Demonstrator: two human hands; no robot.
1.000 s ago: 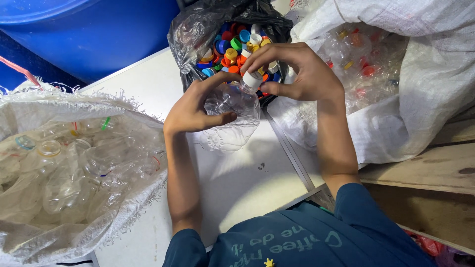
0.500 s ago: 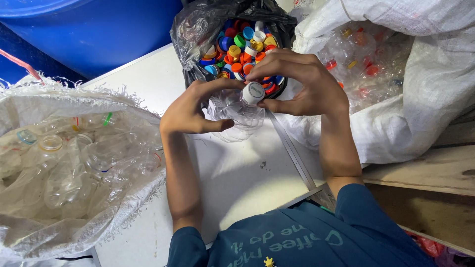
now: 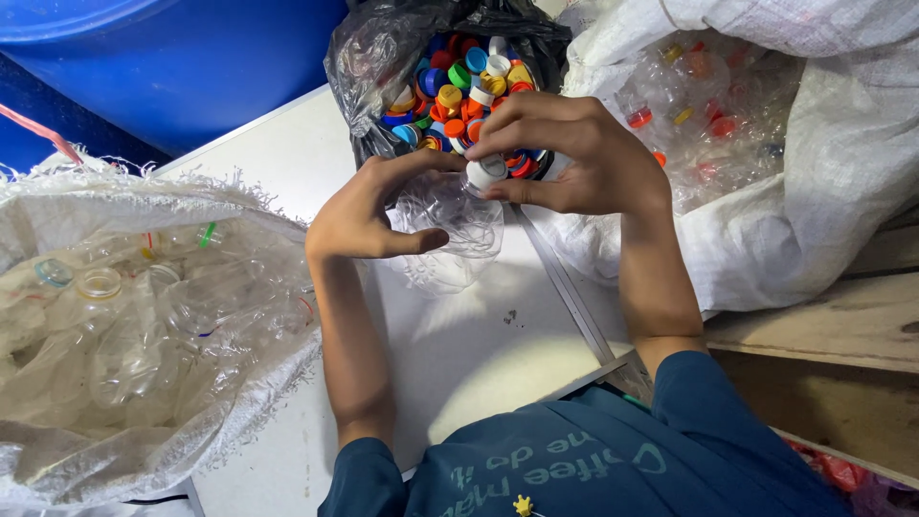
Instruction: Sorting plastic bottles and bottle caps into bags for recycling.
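My left hand (image 3: 369,211) grips the body of a crushed clear plastic bottle (image 3: 450,230) held over the white table (image 3: 459,354). My right hand (image 3: 565,158) has its fingers closed around the bottle's white cap (image 3: 486,172) at the neck. Both hands hover just in front of a black plastic bag (image 3: 373,67) full of colourful bottle caps (image 3: 459,86).
A white woven sack (image 3: 134,325) of clear bottles without caps lies open at the left. Another white sack (image 3: 804,172) of capped bottles lies at the right on a wooden board (image 3: 823,325). A blue barrel (image 3: 191,57) stands behind.
Both hands with the bottle have stayed in place in front of the cap bag; my right fingers have shifted around the white cap.
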